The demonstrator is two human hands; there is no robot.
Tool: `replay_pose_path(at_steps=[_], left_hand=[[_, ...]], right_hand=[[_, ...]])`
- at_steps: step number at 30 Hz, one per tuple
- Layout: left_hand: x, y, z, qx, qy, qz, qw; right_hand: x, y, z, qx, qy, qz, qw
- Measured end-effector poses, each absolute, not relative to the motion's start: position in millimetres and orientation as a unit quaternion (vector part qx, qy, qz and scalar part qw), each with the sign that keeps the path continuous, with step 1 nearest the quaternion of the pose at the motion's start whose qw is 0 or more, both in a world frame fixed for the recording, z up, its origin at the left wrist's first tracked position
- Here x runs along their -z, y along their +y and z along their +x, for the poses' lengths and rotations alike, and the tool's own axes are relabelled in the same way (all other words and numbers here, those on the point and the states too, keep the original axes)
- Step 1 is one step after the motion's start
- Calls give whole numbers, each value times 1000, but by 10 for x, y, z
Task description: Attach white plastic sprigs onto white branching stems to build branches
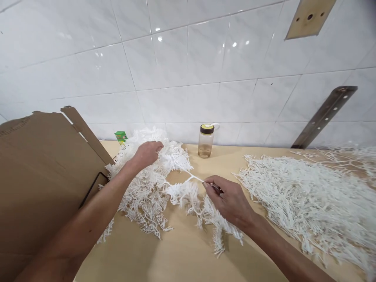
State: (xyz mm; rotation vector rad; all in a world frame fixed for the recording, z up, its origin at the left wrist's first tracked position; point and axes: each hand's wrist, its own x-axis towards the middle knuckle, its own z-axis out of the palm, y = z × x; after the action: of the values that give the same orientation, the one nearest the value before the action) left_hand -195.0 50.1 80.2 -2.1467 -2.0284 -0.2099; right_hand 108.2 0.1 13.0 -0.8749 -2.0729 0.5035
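My right hand pinches the bare stem of a white branched piece, whose feathery sprigs hang down to the left of and below the hand. My left hand lies at the top of a heap of white feathery pieces, its fingers bent among the sprigs; what they hold is hidden. On the right is a wide pile of thin white branching strands.
Behind the hands stands a clear bottle with a dark and yellow lid. A cardboard box fills the left side. Near the wall are a small green box and, at right, a leaning metal strip.
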Motion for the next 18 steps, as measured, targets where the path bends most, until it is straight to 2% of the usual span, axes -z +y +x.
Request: replay_pose_path(at_steps=[6, 9, 18], left_hand=[[-846, 565, -2019, 143, -620, -735, 237], [-873, 604, -2106, 209, -609, -712, 280], [-792, 617, -2318, 182, -592, -762, 190]], right_hand=[[-186, -47, 1315, -231, -823, -399, 331], [-260, -101, 1403, -246, -812, -410, 333], [-620, -322, 1766, -206, -708, -504, 450]])
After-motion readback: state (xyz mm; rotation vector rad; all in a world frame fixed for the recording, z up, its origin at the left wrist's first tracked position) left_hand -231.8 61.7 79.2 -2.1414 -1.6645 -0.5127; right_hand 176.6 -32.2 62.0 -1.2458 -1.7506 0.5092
